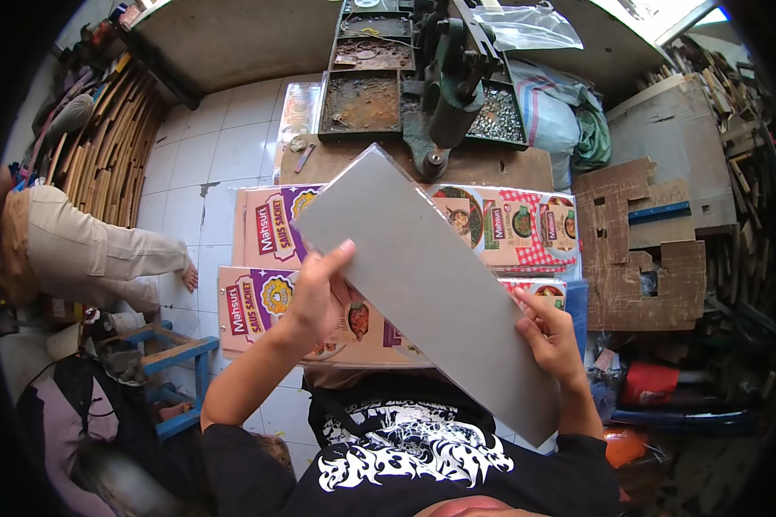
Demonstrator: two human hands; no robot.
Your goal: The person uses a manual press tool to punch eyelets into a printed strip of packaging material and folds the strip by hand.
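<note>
A long grey board (pixel 422 276) is held tilted between both hands. The left hand (pixel 315 293) is clamped on its left edge, thumb laid on top, fingers curled beneath. The right hand (pixel 553 338) is closed on the lower right edge, fingers pressed together against it. Printed cartons (pixel 263 258) are seen below the fingers, a green press (pixel 448 86) beyond the board's far end.

Printed cartons (pixel 267 226) lie flat under a green press (pixel 447 95), rusty trays (pixel 360 102) beside it (bamboo strips (pixel 112 146) stacked left).
</note>
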